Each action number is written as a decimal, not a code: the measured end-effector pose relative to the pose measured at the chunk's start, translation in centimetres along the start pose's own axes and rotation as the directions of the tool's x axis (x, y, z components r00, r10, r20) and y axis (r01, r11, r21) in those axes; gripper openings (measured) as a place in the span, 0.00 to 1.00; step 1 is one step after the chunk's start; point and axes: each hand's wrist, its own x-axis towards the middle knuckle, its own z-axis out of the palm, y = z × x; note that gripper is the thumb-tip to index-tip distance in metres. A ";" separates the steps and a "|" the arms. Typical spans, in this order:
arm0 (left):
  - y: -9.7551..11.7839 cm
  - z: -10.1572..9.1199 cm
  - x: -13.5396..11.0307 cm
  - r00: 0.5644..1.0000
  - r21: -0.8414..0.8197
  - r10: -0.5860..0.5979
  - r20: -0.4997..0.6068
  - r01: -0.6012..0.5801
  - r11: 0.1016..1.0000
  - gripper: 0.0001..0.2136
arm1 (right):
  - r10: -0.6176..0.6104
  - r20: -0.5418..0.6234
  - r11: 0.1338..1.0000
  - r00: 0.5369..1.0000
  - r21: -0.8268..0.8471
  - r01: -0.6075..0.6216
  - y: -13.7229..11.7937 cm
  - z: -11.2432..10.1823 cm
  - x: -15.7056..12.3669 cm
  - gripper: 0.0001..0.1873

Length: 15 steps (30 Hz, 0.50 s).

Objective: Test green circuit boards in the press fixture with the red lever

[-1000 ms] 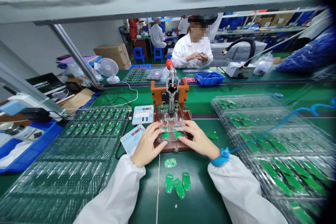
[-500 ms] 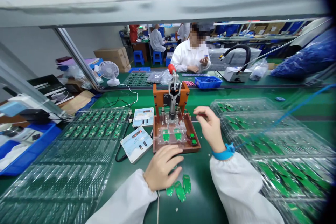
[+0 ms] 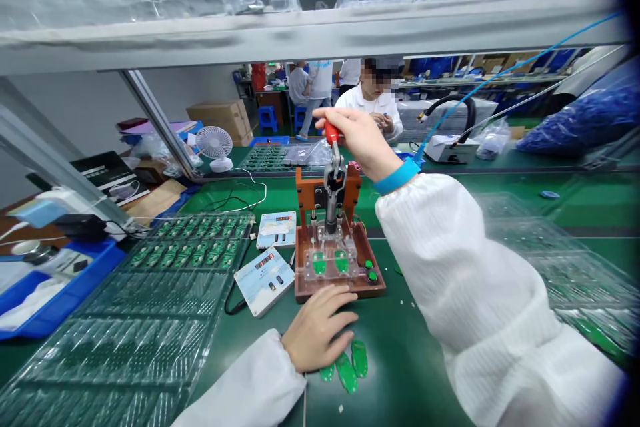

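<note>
A: Right hand (image 3: pixel 363 140) — raised high over the bench, fingers curling shut around the red knob (image 3: pixel 331 131) topping the lever (image 3: pixel 334 177) of the press fixture (image 3: pixel 334 240). Gripping from the right side, wrist with blue strap (image 3: pixel 397 177) trailing off to the right.

B: Lever axis?

A: Standing close to upright, long axis running from knob down into the orange bracket (image 3: pixel 306 188). Hand sitting at the very top end, so nothing but lever lying beneath it, straight toward the clear plate (image 3: pixel 330 260).

B: Under the plate?

A: Two small green boards (image 3: pixel 330 261) lying side by side in the nest, directly below the lever foot. Two green buttons (image 3: pixel 369 269) showing just to the right on the base.

B: Left hand?

A: Left hand (image 3: pixel 317 337) lying low on the green mat (image 3: pixel 400 360), nearer the body, just in front of the fixture base. Fingers loosely bent, pressing down on loose green boards (image 3: pixel 347 367); not clamping anything, as far as showing. Well below and short of the knob — right hand far nearer it.

B: Around that?

A: Two small meter boxes (image 3: pixel 265 277) lying left of the fixture, clear trays of boards (image 3: pixel 195 250) beyond those. Another person in white sitting across the bench.
</note>
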 end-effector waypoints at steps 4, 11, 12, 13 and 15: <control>0.0 0.1 -0.1 1.000 -0.002 -0.009 0.009 0.009 1.000 0.11 | -0.354 -0.116 0.929 0.928 -0.159 0.334 -4.0 1.3 -5.6 0.15; 0.0 0.3 0.0 1.000 -0.011 -0.017 0.007 0.017 1.000 0.10 | -0.538 -0.060 0.805 0.841 -0.334 0.491 -4.8 2.7 -15.2 0.22; 0.0 0.3 0.0 1.000 -0.017 -0.023 0.013 0.024 1.000 0.10 | -0.535 -0.054 0.807 0.843 -0.325 0.492 -4.3 2.8 -15.7 0.23; 0.0 0.3 0.1 0.999 -0.023 -0.028 0.017 0.029 0.999 0.10 | -0.531 -0.051 0.813 0.846 -0.315 0.491 -3.8 2.8 -16.0 0.25; 0.0 0.3 0.1 0.999 -0.034 -0.036 0.015 0.036 0.999 0.10 | -0.522 -0.059 0.825 0.851 -0.286 0.487 -2.7 2.8 -16.6 0.27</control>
